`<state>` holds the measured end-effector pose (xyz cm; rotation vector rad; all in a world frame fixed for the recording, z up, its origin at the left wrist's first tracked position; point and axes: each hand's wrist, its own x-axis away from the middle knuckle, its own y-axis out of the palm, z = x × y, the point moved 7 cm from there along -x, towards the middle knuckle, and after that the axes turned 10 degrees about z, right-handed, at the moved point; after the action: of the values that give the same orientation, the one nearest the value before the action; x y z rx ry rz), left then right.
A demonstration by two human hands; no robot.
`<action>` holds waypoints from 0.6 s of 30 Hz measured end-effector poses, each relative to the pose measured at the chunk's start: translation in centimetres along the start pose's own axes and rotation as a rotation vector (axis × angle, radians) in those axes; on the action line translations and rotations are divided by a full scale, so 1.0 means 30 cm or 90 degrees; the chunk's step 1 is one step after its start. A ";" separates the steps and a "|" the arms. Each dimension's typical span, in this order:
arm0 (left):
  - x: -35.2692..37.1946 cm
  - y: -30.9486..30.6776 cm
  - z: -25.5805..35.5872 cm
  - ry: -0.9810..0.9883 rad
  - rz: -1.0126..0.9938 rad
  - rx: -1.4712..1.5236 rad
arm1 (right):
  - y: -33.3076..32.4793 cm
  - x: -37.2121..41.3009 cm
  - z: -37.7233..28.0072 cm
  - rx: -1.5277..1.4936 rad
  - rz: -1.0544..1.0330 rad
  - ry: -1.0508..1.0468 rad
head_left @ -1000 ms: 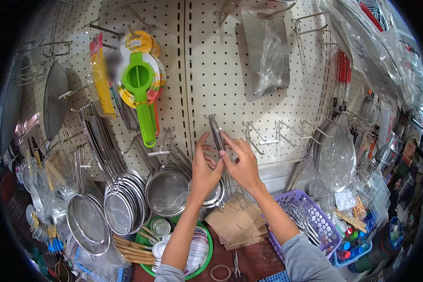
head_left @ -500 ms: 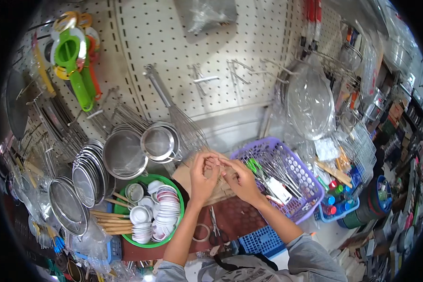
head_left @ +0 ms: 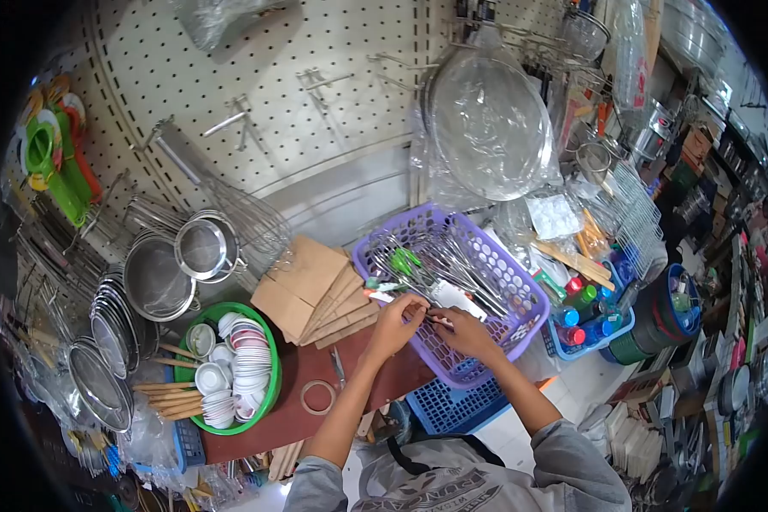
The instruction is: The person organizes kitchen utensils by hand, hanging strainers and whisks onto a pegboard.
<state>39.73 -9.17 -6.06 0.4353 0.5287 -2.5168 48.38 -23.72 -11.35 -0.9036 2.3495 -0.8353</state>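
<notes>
My left hand (head_left: 398, 327) and my right hand (head_left: 464, 331) are close together over the near left side of a purple basket (head_left: 533, 317). Fingers on both hands are bent and pinched; whatever may be between them is too small to make out. Inside the basket lie many thin metal utensils (head_left: 465, 256), a bright green piece (head_left: 404, 260) and a white card (head_left: 457, 299). Left of my hands, brown cardboard pieces (head_left: 303, 277) are stacked on the reddish-brown tabletop (head_left: 303, 367).
A green basin (head_left: 275, 375) holds small white bowls, beside wooden handles (head_left: 166, 399). Scissors (head_left: 338, 367) and a tape roll (head_left: 318, 398) lie on the tabletop. Strainers (head_left: 158, 277) and a whisk (head_left: 239, 218) hang from the pegboard. A blue basket (head_left: 602, 328) with bottles stands right.
My view has turned to the right. Both hands have moved from above the cardboard to the purple basket, still close together with bent fingers.
</notes>
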 end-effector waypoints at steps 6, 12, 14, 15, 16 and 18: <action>-0.017 0.161 -0.123 -0.029 -0.083 -0.133 | 0.028 -0.036 0.217 0.169 -0.188 0.071; -0.004 0.201 -0.166 -0.027 -0.101 -0.350 | 0.110 -0.179 0.320 0.286 -0.245 0.097; -0.001 0.203 -0.180 -0.045 -0.113 -0.364 | 0.130 -0.190 0.355 0.273 -0.225 0.100; -0.001 0.204 -0.186 -0.053 -0.105 -0.367 | 0.122 -0.200 0.344 0.268 -0.215 0.100; -0.003 0.203 -0.192 -0.061 -0.096 -0.369 | 0.123 -0.207 0.338 0.271 -0.213 0.087; -0.005 0.205 -0.191 -0.059 -0.095 -0.379 | 0.136 -0.208 0.333 0.276 -0.209 0.061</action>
<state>44.39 -11.36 -12.72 0.0517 1.2567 -2.3437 56.99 -20.46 -19.76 -1.0854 1.9963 -1.4789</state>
